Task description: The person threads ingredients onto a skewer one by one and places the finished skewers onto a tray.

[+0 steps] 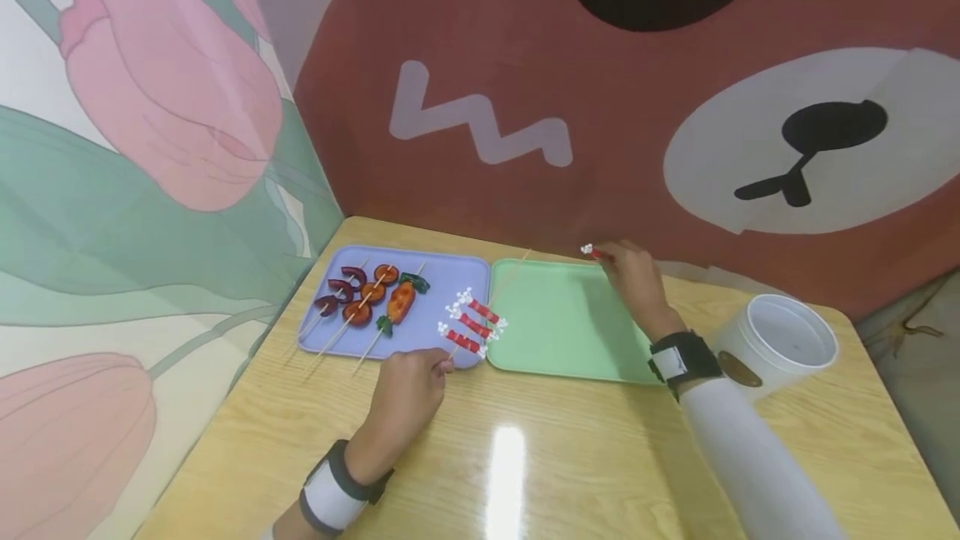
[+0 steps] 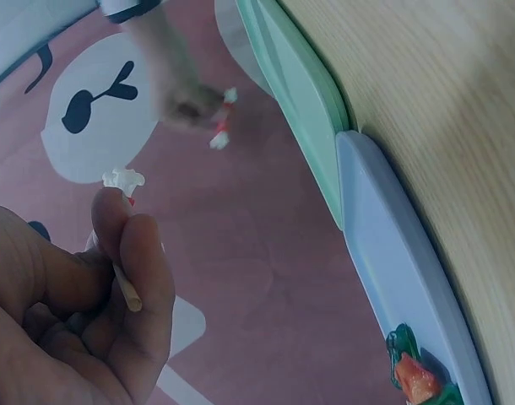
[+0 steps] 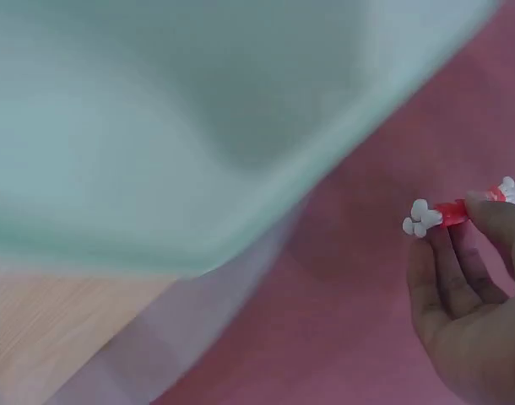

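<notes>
My left hand (image 1: 408, 394) pinches the lower end of a thin wooden skewer (image 1: 512, 277) between thumb and fingers. Threaded across the skewer are three red toy food pieces (image 1: 475, 325) with white, knobbly ends. In the left wrist view the stick's blunt end (image 2: 129, 291) pokes out below the fingertips. Over the far right part of the green tray (image 1: 570, 323), my right hand (image 1: 636, 282) holds one more loose piece of the same kind. That loose red piece (image 3: 452, 213) is pinched between thumb and fingers, its two white ends showing in the right wrist view.
A lilac tray (image 1: 450, 265) on the left carries toy skewers: dark curled pieces (image 1: 341, 290), round brown slices (image 1: 358, 313), and an orange piece (image 1: 401, 302) with green ends. At the right stands a white bucket (image 1: 787, 340). Painted walls (image 1: 480, 190) border the wooden table (image 1: 585, 457).
</notes>
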The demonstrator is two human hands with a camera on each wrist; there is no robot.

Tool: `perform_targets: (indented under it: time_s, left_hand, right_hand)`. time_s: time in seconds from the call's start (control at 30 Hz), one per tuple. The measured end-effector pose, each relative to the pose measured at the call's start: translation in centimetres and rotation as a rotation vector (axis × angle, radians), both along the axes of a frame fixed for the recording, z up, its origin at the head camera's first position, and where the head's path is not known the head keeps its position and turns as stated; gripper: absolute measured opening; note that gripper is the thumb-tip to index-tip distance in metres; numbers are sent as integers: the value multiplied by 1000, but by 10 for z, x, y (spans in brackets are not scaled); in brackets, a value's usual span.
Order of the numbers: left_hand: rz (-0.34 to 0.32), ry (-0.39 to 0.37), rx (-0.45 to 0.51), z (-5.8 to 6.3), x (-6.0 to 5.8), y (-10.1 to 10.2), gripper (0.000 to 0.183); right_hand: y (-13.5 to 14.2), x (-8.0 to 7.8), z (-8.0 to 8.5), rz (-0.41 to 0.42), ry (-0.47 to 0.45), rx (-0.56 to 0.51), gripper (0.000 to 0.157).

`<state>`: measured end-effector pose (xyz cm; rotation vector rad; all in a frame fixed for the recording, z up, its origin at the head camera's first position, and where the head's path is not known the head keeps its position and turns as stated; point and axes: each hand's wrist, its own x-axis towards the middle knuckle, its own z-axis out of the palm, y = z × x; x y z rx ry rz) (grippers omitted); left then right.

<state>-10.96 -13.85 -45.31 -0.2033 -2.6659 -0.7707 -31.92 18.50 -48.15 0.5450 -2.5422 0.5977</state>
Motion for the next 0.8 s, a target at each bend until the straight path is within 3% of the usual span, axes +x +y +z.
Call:
perform_targets:
  time_s: [0.2, 0.37, 0.57, 0.8]
  left_hand:
    - [-30, -18, -7, -2, -2, 6, 6]
    - [-50, -17, -16, -3, -2, 10, 5]
    - [-76, 1, -28, -3, -2, 12, 4]
    - [-92, 5, -26, -4, -1, 13, 5]
  right_hand:
    - [-32, 34, 42, 71, -89, -276, 26]
    - [-48, 61, 66, 109, -169, -392, 31]
    - [-58, 80, 82, 131, -215, -430, 30]
    - [-65, 86, 87, 106, -214, -412, 27]
